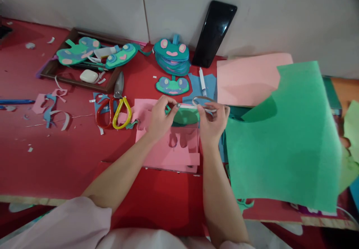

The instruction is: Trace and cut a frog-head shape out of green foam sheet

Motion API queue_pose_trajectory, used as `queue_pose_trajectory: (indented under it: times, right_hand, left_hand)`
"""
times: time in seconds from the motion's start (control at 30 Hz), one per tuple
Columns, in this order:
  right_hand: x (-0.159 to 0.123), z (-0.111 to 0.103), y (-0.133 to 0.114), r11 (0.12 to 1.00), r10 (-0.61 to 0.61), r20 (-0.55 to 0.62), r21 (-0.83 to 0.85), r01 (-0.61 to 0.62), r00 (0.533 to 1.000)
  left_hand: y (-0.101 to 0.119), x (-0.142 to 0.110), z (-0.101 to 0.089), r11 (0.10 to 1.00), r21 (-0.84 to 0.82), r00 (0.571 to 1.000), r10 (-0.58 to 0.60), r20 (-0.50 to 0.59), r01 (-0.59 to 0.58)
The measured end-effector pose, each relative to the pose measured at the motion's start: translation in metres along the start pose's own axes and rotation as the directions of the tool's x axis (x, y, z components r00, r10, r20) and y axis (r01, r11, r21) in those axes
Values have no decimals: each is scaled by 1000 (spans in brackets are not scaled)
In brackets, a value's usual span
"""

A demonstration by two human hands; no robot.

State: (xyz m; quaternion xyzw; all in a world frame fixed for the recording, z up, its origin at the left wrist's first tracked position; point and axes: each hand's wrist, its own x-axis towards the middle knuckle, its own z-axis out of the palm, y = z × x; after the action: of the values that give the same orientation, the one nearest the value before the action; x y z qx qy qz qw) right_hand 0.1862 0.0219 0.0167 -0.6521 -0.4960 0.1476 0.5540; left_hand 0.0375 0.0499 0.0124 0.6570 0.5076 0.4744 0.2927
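Over the pink sheets, my left hand [163, 117] pinches the upper left edge of a green foam piece [185, 119] between thumb and fingers. A narrow white strip [188, 106] runs along the top edge of that piece. My right hand [212, 123] is closed on the strip at the right end, and the rest of it curls in a loop above the fingers. Cut pink foam sheets [165, 151] with holes lie beneath. Just beyond my hands is a green frog-face piece [172, 86], with a stack of similar faces [171, 54] behind it.
Scissors [113, 110] with red and yellow handles lie left of my hands. A brown frame tray [78, 79] holds more frog faces. A black phone [214, 34] leans on the wall. At right are a pink sheet [246, 80] and a large green sheet [286, 144].
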Motion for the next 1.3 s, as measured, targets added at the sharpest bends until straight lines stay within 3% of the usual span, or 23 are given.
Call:
queue_pose_trajectory:
  times: [0.23, 0.4, 0.6, 0.8, 1.3]
  right_hand:
    - [0, 2, 3, 997, -71, -108, -42, 67, 992]
    - [0, -1, 3, 982, -150, -157, -138, 128, 976]
    - [-2, 1, 2, 929, -292, 7, -234, 286, 956]
    - [-4, 5, 5, 950, -227, 149, -186, 252, 963]
    - [-5, 9, 11, 944, -235, 214, -184, 275, 948]
  left_hand:
    - [5, 1, -2, 999, -31, 999, 20, -48, -21]
    - [-2, 2, 0, 998, 29, 999, -47, 5, 47]
    - [-12, 1, 2, 946, 297, 984, -160, 72, 132]
    - [-15, 1, 4, 846, 528, 979, -165, 121, 77]
    - [-13, 0, 5, 733, 678, 973, -189, 133, 50]
